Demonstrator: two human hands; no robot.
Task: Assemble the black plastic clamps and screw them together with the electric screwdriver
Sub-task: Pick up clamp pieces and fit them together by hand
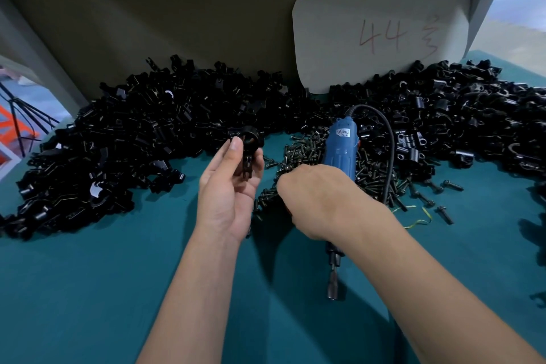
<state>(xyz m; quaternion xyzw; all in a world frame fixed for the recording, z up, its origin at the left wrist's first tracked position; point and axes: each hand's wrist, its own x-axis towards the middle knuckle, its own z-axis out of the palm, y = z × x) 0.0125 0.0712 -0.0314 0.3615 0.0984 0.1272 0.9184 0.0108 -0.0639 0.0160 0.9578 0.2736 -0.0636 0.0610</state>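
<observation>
The left hand (233,183) pinched a clamp (247,151) upright just left of the screws (298,154), while the right hand (322,198), gripping the screwdriver (339,151), reached its fingertips into them

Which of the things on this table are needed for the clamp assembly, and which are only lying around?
For the job:
- clamp held in the left hand
- electric screwdriver under the right hand
- pile of screws
- heaps of black clamp parts

Just lying about:
- card marked 44
- yellow-green wire scraps
</observation>
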